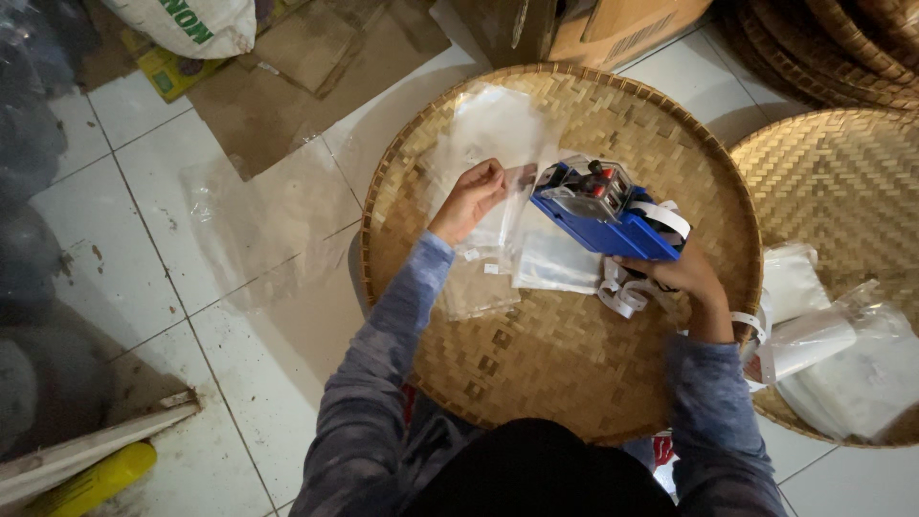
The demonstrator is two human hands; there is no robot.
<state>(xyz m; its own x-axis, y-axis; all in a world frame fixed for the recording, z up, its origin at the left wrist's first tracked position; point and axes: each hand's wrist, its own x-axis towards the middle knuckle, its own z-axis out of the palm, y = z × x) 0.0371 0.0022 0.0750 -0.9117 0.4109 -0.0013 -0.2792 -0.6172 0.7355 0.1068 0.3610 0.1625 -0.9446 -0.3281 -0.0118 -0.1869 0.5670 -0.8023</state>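
A blue label gun with a white tape strip trailing from it is gripped in my right hand, its head pressed toward a small clear plastic bag. My left hand pinches that bag's upper edge. Both hands work over a large round woven bamboo tray. More clear bags lie on the tray under and between my hands, with tiny white labels on some.
A second woven tray at the right holds stacked clear bags. Flattened cardboard and loose plastic sheets lie on the white tiled floor to the left. A cardboard box stands behind. A yellow object lies bottom left.
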